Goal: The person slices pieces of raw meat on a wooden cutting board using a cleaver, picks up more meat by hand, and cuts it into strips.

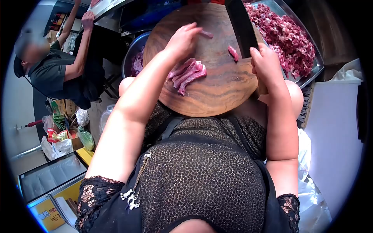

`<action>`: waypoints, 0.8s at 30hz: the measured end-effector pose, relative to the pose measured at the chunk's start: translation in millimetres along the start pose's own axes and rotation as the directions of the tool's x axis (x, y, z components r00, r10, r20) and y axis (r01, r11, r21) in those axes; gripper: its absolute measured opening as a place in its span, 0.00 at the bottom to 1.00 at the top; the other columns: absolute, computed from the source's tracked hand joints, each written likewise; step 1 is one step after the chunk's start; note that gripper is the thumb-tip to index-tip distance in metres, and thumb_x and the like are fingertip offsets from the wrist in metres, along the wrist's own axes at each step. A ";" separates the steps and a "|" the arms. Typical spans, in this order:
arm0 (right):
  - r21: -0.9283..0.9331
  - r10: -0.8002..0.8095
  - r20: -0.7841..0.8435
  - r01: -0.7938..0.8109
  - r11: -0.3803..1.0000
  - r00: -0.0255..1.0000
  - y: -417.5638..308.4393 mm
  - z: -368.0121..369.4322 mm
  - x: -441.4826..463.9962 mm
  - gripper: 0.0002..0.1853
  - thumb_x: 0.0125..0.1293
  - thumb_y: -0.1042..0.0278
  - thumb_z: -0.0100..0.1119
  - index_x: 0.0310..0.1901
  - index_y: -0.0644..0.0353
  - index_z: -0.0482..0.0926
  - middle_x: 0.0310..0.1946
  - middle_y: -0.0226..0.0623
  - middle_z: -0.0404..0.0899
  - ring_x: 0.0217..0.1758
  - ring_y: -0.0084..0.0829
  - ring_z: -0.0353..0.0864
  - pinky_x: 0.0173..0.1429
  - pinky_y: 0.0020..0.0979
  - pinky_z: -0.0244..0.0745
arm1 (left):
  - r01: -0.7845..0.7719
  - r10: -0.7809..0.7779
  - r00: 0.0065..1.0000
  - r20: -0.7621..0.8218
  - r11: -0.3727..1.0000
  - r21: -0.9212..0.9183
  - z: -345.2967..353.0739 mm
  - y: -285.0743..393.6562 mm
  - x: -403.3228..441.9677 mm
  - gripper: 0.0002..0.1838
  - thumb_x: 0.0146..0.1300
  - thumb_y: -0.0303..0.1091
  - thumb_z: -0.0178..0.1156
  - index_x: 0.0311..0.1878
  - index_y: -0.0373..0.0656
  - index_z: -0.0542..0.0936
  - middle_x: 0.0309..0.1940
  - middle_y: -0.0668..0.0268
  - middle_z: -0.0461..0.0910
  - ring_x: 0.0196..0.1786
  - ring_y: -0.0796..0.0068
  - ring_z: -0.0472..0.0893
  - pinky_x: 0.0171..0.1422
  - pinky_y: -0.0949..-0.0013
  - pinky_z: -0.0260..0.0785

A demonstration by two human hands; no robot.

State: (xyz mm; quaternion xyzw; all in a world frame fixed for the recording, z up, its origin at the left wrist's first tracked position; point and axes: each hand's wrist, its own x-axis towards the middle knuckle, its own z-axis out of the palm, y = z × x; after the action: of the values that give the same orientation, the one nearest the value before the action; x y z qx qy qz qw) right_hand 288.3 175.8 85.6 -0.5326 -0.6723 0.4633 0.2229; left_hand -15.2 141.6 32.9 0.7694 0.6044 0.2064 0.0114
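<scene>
My right hand (266,65) is wrapped round the handle of a cleaver (241,27). Its broad dark blade points away from me, over the right part of a round wooden chopping block (221,91). My left hand (183,42), slightly blurred, is above the block's left half with its fingers together. A strip of meat (206,35) sticks out at those fingers; the grip itself is partly hidden. Several raw meat strips (188,74) lie side by side below my left hand. One small piece of meat (233,53) lies apart, close to the blade.
A metal tray (316,64) heaped with chopped meat (285,37) stands right of the block. At its left is a metal bowl (126,64) with more meat. A person (58,70) in dark clothes is at the left, arms raised. Bags and boxes (64,134) lie below them.
</scene>
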 end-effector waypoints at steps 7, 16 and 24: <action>0.083 0.039 0.006 -0.039 0.996 0.999 -0.4 -0.4 5.0 0.13 0.69 0.64 0.51 0.39 0.69 0.76 0.20 0.43 0.78 0.18 0.34 0.79 0.28 0.35 0.74 | 0.316 -0.454 0.792 0.407 0.877 0.363 -9.2 10.2 31.6 0.14 0.60 0.29 0.58 0.50 0.47 0.82 0.52 0.53 0.81 0.56 0.51 0.79 0.60 0.56 0.73; 0.069 0.032 0.090 -0.038 0.997 0.995 -3.0 -5.3 -17.7 0.12 0.70 0.65 0.52 0.37 0.68 0.76 0.18 0.38 0.75 0.16 0.28 0.75 0.26 0.34 0.72 | 0.486 -0.471 0.629 0.619 0.859 0.161 -67.1 26.4 -67.6 0.20 0.51 0.28 0.66 0.50 0.42 0.81 0.41 0.54 0.85 0.44 0.55 0.85 0.48 0.60 0.76; 0.050 0.005 0.052 -0.008 0.999 0.999 3.9 -1.3 -20.9 0.10 0.72 0.66 0.52 0.33 0.61 0.74 0.17 0.27 0.71 0.15 0.19 0.70 0.21 0.26 0.66 | 0.610 -0.527 0.731 0.434 0.790 -0.069 -42.3 35.3 -60.6 0.15 0.63 0.41 0.61 0.44 0.39 0.84 0.41 0.49 0.84 0.44 0.54 0.84 0.50 0.59 0.76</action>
State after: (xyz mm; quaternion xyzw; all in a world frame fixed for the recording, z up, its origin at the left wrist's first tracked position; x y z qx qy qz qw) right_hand 298.3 157.1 86.9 -0.5168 -0.6642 0.4946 0.2170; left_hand -7.7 65.7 62.6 0.5657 0.7715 0.0963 0.2748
